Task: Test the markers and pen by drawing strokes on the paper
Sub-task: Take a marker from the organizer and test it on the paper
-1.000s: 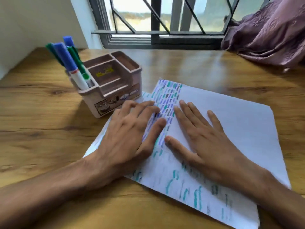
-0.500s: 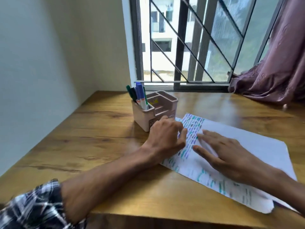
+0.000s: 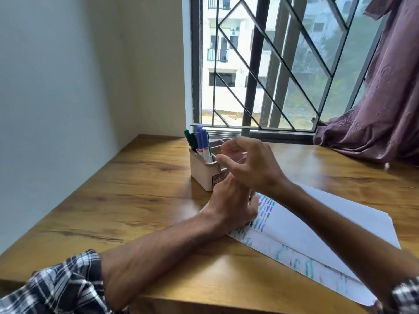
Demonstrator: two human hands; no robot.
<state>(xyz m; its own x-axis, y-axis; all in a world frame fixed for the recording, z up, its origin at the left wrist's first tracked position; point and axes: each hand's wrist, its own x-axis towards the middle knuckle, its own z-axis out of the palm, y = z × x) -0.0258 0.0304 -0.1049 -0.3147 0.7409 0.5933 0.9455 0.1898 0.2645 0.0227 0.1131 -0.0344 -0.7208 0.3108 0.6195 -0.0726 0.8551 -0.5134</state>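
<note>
Here, the markers [image 3: 202, 143] stand upright in the holder [image 3: 199, 175] on the tabletop [image 3: 136, 200]. Just in front of the holder, the left hand [image 3: 231, 205] rests released on the stroke-marked paper [image 3: 283, 234]. The right hand [image 3: 249, 164] hovers beside the holder, fingers loosely curled, grasping nothing.

Wooden desk [image 3: 136, 189] — barred window [image 3: 260, 64], purple curtain [image 3: 374, 109] behind.
</note>
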